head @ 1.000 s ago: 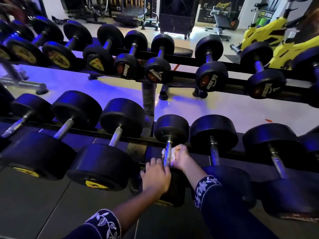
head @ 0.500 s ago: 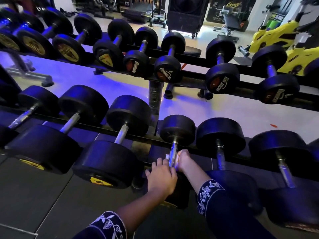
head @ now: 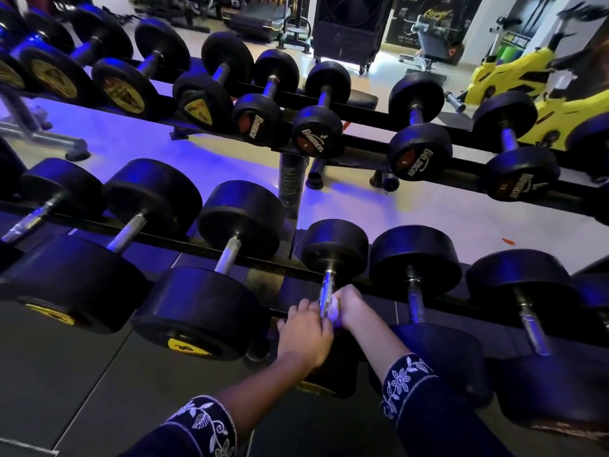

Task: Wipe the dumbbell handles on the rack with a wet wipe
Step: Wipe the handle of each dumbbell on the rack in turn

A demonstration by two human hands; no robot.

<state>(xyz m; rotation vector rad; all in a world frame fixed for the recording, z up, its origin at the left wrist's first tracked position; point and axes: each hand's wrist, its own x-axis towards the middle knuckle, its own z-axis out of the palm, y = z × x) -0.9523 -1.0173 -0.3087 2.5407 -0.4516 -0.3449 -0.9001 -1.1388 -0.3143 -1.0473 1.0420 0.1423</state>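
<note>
The right hand (head: pixel 351 305) squeezes the wipe (head: pixel 332 311) round the bar (head: pixel 328 285), so rub up and down its whole length; I cannot tell if the left hand (head: pixel 304 334) grips.

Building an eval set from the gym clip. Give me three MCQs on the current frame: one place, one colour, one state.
1. Which rack tier carries the dumbbell being wiped? A upper; B lower; C none, it is on the ground.
2. Colour of the exercise bikes? A yellow; B red; C white.
3. The right hand is: A open, hovering; B lying flat; C gripping the wet wipe round the handle.

1B: it lies in the nearer, lower row.
2A: yellow frames at upper right.
3C: it curls round white cloth on the metal.
</note>
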